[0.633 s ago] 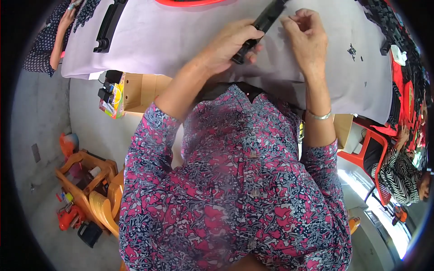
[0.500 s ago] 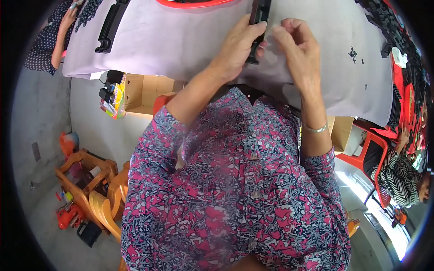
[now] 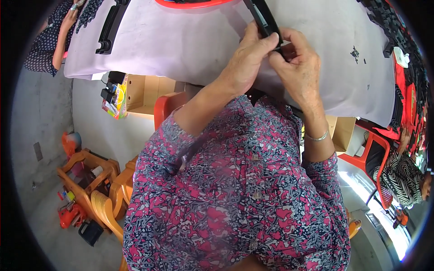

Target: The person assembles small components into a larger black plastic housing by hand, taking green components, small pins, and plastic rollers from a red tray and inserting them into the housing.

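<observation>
Two-handed in the head view, holds a long black part (image 3: 266, 20) aslant above the grey-covered table (image 3: 181, 45), with the left hand (image 3: 247, 62) clasped round its nearer portion and the right hand (image 3: 302, 65) curled at its near end, cannot tell whether pinching. Has a similar black piece (image 3: 111, 29) lying well to the left, and small black bits (image 3: 355, 53) scattered to the right.

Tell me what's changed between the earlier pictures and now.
The right hand has come in to the near end of the long black part, whose far end has swung left; the left hand kept its hold. The small black pieces, the red-rimmed object and the second black part stayed put.
</observation>
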`<action>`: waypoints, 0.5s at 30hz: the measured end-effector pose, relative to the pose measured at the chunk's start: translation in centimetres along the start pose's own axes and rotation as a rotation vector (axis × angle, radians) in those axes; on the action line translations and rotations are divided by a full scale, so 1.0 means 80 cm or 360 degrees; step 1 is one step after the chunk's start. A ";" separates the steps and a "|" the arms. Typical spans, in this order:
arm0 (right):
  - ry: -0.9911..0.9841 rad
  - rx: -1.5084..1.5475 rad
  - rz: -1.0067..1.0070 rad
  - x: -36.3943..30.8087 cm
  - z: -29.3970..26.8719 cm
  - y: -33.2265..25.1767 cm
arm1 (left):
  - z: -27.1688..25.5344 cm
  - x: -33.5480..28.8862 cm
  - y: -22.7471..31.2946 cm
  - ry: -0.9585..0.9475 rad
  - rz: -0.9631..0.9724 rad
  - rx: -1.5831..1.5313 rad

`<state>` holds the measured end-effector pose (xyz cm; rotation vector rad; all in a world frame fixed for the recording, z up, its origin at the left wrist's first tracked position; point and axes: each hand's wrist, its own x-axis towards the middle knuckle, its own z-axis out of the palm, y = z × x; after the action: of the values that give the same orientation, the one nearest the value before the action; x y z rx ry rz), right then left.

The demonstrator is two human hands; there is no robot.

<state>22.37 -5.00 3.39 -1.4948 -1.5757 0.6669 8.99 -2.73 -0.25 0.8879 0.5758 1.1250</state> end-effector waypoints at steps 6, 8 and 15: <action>-0.0167 -0.0142 -0.0193 0.022 -0.032 0.029 | -0.018 -0.038 0.048 0.0069 -0.0180 0.0326; -0.0294 -0.0147 -0.0351 0.031 -0.045 0.045 | -0.028 -0.045 0.076 -0.0347 -0.0693 0.0502; -0.0664 -0.0163 -0.0335 0.051 -0.077 0.061 | -0.024 -0.069 0.129 -0.0310 -0.0047 0.1377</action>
<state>30.40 -1.30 3.28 -1.2902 -2.0783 0.8224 0.22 -5.62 7.16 1.7000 0.9287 0.7272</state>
